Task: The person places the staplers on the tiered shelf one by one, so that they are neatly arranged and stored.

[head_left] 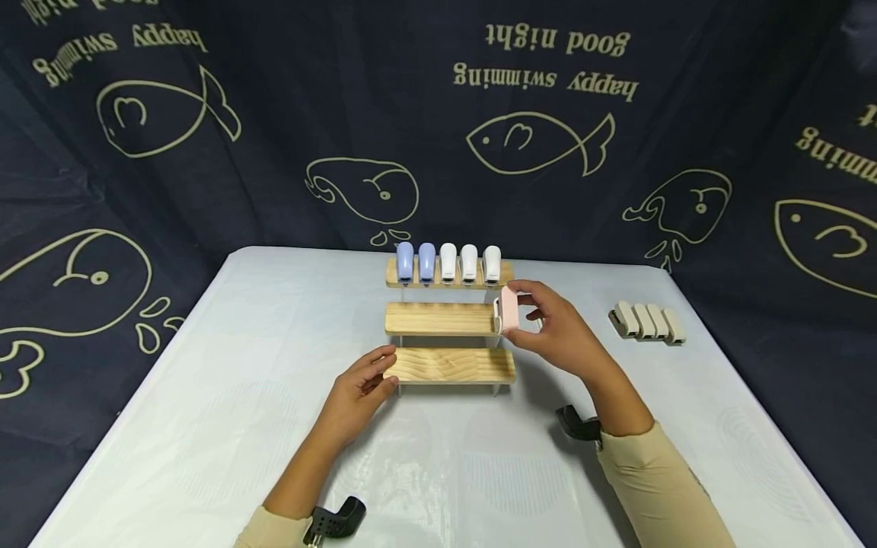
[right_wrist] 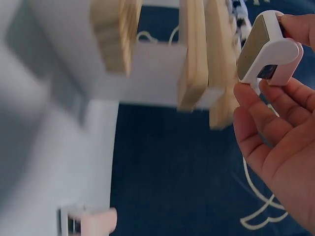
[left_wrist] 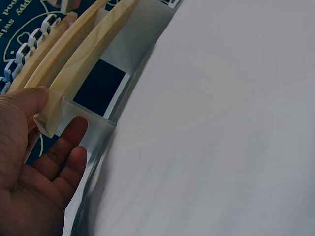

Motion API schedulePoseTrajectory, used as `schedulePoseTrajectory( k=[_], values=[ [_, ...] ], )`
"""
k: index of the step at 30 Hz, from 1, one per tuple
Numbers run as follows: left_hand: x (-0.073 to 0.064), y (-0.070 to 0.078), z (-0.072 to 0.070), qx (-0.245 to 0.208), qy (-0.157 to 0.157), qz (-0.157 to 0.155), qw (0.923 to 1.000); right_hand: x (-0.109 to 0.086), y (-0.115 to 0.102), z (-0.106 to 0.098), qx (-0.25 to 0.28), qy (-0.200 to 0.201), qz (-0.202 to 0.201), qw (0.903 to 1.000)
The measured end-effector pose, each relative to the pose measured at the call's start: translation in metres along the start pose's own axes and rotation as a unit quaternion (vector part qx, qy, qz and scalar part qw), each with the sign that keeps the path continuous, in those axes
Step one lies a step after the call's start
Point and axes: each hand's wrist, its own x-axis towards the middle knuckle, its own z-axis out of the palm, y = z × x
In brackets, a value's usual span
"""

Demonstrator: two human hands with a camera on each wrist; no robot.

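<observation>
My right hand pinches a small pink and white stapler between thumb and fingers, at the right end of the middle board. In the right wrist view the stapler is tilted, its grey base facing left. With thumb and fingers about its left end, my left hand holds the lowest board of a three-step wooden display rack. On the top board stand two blue staplers and three white staplers in a row.
Several cream-coloured staplers lie side by side on the white tabletop, to the right of the rack. Clear supports carry the boards. A dark curtain with fish drawings hangs behind the table.
</observation>
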Motion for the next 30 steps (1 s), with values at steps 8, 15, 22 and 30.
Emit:
schedulePoseTrajectory(
  k=[8,15,22,30],
  values=[
    [0.000,-0.002,0.000,-0.002,0.000,0.006,1.0000,0.013,-0.012,0.025,0.034,-0.022,0.021,0.9990],
    [0.000,-0.001,-0.001,-0.003,-0.003,0.001,1.0000,0.024,-0.025,0.050,0.058,-0.035,0.037,0.9970],
    [0.000,-0.001,-0.002,-0.003,-0.001,0.000,1.0000,0.036,-0.034,0.075,0.061,-0.036,0.007,0.9975],
    [0.001,0.000,-0.002,-0.002,-0.004,0.000,1.0000,0.044,-0.038,0.097,0.044,-0.039,-0.004,0.9982]
  ],
)
